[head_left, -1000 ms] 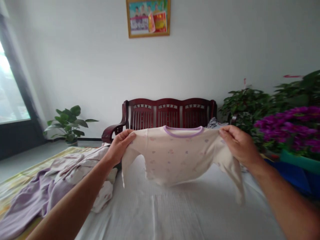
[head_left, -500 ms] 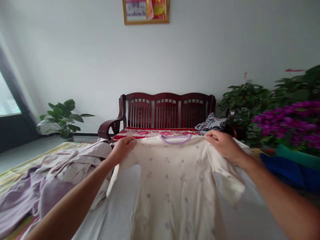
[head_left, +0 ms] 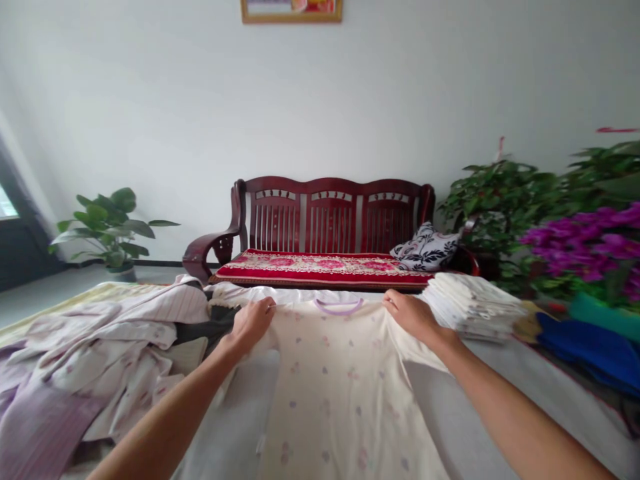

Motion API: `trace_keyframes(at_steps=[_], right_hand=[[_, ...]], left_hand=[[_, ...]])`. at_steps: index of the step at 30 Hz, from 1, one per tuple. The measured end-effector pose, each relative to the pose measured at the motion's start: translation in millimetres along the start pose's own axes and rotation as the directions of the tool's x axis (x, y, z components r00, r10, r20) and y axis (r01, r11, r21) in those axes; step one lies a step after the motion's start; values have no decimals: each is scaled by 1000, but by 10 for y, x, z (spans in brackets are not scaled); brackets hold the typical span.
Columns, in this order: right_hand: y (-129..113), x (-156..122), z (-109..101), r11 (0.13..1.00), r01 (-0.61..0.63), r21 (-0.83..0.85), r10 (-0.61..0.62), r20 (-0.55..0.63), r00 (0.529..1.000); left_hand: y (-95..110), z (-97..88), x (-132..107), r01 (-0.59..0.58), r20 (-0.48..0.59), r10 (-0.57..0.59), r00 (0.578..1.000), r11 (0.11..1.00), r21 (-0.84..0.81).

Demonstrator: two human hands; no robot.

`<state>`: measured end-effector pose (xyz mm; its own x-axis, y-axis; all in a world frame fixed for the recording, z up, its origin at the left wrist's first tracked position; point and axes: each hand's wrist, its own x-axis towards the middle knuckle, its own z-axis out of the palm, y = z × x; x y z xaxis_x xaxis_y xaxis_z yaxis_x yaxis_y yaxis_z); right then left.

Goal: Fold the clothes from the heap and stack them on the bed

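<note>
A small cream shirt [head_left: 330,387] with little purple prints and a lilac collar lies flat on the white-covered surface [head_left: 500,387] in front of me. My left hand [head_left: 253,323] pinches its left shoulder. At the right shoulder, my right hand [head_left: 413,315] grips the cloth, fingers closed on it. Both sleeves hang down along the body of the shirt.
A heap of lilac and white clothes [head_left: 100,353] lies at the left. A stack of folded white cloth [head_left: 473,305] sits at the right, beside blue fabric [head_left: 590,350]. Beyond stand a dark red wooden bench [head_left: 330,227] with a patterned cushion [head_left: 425,248], and plants [head_left: 575,220].
The shirt was held up in the air by its shoulders; both hands have lowered it forward, and it now lies spread flat on the surface.
</note>
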<state>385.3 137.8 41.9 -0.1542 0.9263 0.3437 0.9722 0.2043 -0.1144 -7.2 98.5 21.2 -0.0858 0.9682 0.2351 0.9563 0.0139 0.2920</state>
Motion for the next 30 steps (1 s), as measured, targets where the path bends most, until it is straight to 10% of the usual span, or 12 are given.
trace_keyframes(at_steps=[10, 15, 20, 30], right_hand=[[-72, -85, 534, 981, 26, -192, -4, 116, 993], [-389, -213, 600, 992, 67, -108, -62, 47, 997], [-766, -437, 833, 985, 163, 57, -170, 160, 972], [-756, -529, 933, 988, 131, 82, -148, 244, 958]], left_hand=[[-35, 491, -26, -13, 56, 7, 998, 993, 118], [367, 478, -85, -182, 71, 171, 983, 966, 184], [755, 852, -238, -359, 95, 357, 929, 933, 2], [709, 1192, -356, -346, 70, 342, 937, 936, 68]])
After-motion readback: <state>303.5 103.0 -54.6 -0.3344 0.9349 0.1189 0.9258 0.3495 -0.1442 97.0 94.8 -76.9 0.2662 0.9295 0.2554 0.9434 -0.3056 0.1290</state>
